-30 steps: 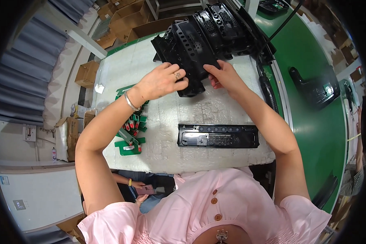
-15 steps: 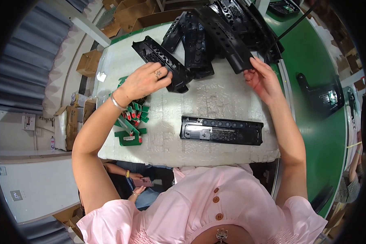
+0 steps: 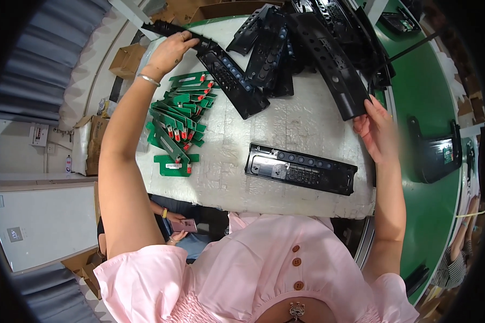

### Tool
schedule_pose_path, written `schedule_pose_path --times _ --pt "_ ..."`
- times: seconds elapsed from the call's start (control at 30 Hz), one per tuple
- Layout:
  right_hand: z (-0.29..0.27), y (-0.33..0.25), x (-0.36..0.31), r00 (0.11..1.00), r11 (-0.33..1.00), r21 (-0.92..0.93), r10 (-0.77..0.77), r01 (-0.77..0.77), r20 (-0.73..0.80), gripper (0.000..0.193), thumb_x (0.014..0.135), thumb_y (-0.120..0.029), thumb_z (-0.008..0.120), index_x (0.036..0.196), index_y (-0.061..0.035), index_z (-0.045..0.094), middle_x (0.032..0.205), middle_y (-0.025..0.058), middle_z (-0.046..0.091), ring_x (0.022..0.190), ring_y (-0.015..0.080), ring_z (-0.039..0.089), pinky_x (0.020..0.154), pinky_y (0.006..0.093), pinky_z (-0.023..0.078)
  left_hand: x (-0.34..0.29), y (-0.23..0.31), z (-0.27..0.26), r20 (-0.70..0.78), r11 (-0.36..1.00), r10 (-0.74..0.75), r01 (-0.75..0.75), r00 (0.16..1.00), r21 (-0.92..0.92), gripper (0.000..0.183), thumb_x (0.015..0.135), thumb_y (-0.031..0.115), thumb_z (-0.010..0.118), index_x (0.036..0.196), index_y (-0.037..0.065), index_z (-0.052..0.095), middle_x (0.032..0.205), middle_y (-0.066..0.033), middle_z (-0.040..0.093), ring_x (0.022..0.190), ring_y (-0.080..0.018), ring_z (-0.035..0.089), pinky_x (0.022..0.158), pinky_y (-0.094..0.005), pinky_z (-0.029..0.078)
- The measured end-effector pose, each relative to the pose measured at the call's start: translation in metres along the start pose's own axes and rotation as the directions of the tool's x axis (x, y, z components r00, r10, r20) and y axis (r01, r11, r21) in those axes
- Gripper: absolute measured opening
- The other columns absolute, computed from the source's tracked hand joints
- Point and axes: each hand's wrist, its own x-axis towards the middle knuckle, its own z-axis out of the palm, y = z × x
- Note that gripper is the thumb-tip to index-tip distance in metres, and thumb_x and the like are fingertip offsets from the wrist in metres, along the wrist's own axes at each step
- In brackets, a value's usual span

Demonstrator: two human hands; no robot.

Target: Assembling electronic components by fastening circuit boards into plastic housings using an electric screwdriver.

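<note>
My left hand (image 3: pixel 171 54) is closed on a long black plastic panel (image 3: pixel 164 28) at the far left edge of the table. Its right end meets a black panel with a row of round buttons (image 3: pixel 231 81), which lies slantwise on the padded table. My right hand (image 3: pixel 376 129) pinches the near end of a smooth black panel with holes (image 3: pixel 334 70). That panel's far end rests against the pile of black panels (image 3: pixel 269 54). Nearer to me, another black panel (image 3: pixel 302 169) lies flat with its buttons and keypad grid facing up.
Small green circuit boards (image 3: pixel 172 121) with red parts are heaped on the left of the table. A green surface (image 3: pixel 415 204) to the right bears a black moulded part (image 3: pixel 436 151). Cardboard boxes (image 3: pixel 128 60) stand beyond the left edge. A seated person holds a phone (image 3: pixel 184 225).
My left hand has moved away and leftward from the buttoned panel to the table's far left edge, now holding a dark panel there. My right hand has shifted nearer and right, with its panel.
</note>
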Motion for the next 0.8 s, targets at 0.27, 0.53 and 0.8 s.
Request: schedule_pose_path --times 0.27,0.53,0.8 --pt "-0.017 -0.003 -0.012 1.0 0.999 -0.05 0.02 -0.021 -0.023 0.018 0.085 -0.014 0.049 0.098 -0.0017 0.052 0.056 0.0016 0.054 0.048 0.011 0.05 0.048 0.0207 0.041 0.018 0.054 -0.022 0.262 0.969 0.011 0.055 0.965 -0.243 0.059 0.053 -0.004 0.06 0.107 0.005 0.04 0.115 -0.0147 0.044 0.108 -0.032 0.041 0.087 -0.0363 0.04" --pt "0.006 0.003 -0.025 0.886 0.422 -0.836 -0.438 0.35 0.149 0.014 0.079 -0.009 0.056 0.089 0.0002 0.055 0.063 0.0049 0.052 0.049 0.0112 0.047 0.048 0.0228 0.039 0.039 0.072 -0.021 0.376 0.931 0.319 -0.213 0.87 -0.298 0.066 0.055 -0.002 0.06 0.116 0.014 0.042 0.117 -0.0082 0.046 0.111 -0.0259 0.041 0.095 -0.0351 0.032" --pt "0.011 -0.005 -0.018 0.356 -0.676 -0.589 -0.47 0.442 0.808 0.032 0.054 -0.005 0.061 0.087 -0.008 0.062 0.063 -0.0019 0.045 0.054 0.011 0.045 0.043 0.023 0.034 0.051 0.078 -0.023 0.397 0.94 0.339 -0.295 0.853 -0.169 0.06 0.054 -0.004 0.06 0.111 0.012 0.047 0.116 -0.0076 0.047 0.11 -0.0238 0.042 0.094 -0.0344 0.033"
